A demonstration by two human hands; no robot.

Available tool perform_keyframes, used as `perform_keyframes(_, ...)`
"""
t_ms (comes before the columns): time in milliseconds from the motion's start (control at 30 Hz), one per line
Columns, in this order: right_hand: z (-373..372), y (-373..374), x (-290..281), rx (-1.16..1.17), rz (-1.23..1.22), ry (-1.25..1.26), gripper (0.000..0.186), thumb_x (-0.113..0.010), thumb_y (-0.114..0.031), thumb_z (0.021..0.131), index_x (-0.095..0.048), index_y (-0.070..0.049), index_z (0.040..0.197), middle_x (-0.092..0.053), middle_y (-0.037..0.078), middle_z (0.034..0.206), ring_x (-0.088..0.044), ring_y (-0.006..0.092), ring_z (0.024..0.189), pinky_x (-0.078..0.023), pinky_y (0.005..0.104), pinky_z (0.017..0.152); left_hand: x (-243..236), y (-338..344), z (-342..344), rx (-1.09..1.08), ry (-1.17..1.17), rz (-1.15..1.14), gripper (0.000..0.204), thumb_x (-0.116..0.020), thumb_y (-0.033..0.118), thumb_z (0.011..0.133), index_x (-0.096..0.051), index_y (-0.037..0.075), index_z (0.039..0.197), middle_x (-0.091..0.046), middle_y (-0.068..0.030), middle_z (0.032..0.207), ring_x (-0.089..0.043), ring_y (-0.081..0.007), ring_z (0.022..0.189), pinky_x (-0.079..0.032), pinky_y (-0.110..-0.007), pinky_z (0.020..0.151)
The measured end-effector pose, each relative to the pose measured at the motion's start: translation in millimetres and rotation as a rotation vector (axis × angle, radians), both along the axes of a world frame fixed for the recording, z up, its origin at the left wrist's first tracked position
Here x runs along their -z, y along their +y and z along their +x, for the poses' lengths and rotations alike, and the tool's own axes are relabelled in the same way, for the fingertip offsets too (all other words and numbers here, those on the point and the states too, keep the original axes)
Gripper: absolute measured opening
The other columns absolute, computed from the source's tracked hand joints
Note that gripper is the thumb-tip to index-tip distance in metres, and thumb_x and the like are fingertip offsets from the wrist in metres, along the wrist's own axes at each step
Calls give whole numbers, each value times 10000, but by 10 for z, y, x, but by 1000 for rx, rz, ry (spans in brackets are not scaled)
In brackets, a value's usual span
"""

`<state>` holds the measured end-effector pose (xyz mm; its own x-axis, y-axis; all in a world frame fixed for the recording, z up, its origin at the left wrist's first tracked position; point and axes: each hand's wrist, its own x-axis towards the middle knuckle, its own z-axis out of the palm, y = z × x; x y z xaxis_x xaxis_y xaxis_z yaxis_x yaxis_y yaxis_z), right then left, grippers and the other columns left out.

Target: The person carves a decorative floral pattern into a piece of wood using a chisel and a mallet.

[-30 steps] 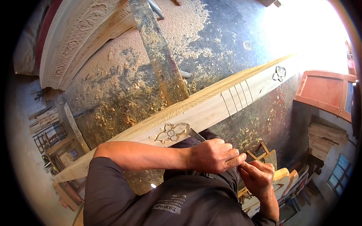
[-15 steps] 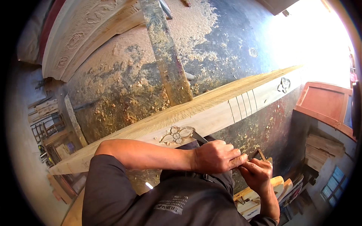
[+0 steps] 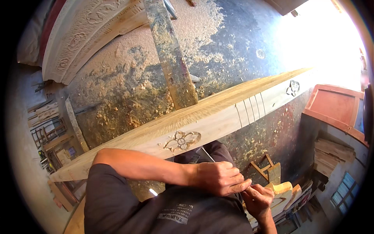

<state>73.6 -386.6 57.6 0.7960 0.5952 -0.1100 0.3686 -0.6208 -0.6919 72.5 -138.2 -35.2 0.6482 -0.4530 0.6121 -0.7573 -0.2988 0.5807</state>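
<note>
A long pale wooden beam (image 3: 212, 123) crosses in front of me, with a carved flower (image 3: 181, 140) near its middle, grooves and a smaller carved flower (image 3: 293, 88) toward the right. Below the central carving, a long metal chisel (image 3: 207, 155) sticks out from my closed left hand (image 3: 218, 178), its tip just at or below the beam's lower edge; I cannot tell if it touches. My right hand (image 3: 258, 199) is closed at the back end of the tool, against my left hand's fingers. The handle is hidden by my fingers.
A plank (image 3: 169, 58) runs back from the beam over the shaving-strewn floor (image 3: 109, 93). A carved curved panel (image 3: 83, 39) stands upper left. At right are a red panel (image 3: 333, 105), stacked boards (image 3: 331, 156) and shaped wooden pieces (image 3: 284, 195). Bright glare fills the upper right.
Both hands and the chisel have moved down toward my body since half a second ago, so the blade has left the central flower's right petal. Earlier, the whole view also shifted slightly.
</note>
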Motion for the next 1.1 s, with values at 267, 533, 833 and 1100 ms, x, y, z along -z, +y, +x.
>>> perform_keyframes(267,-341,114,25,63,-5,25,505,-838,44,775,-867,-92,1260,-680,77,721,-631,215,542,-488,345,519,33,335,-39,101,37,28,301,-749,260,987,-726,18,1164,-557,3,841,-578,-134,698,-423,-309,566)
perform_keyframes(533,-423,255,-16,128,-47,0,531,-809,117,769,-883,-115,1241,-696,28,725,-676,164,580,-531,311,533,84,357,22,162,87,7,338,-779,381,970,-712,78,1102,-561,9,853,-611,-147,715,-477,-314,575)
perform_keyframes(833,-378,326,-65,115,-88,-6,511,-798,127,785,-880,-97,1238,-694,34,721,-675,172,569,-538,318,526,112,358,-9,173,122,33,268,-739,295,918,-700,64,1048,-621,-18,915,-666,-165,781,-521,-338,622)
perform_keyframes(1100,-357,329,-46,98,-94,-41,503,-803,125,780,-883,-105,1220,-694,33,724,-685,173,574,-544,317,526,112,348,-2,143,102,25,226,-738,255,901,-698,67,1019,-612,-12,897,-652,-156,763,-509,-329,602)
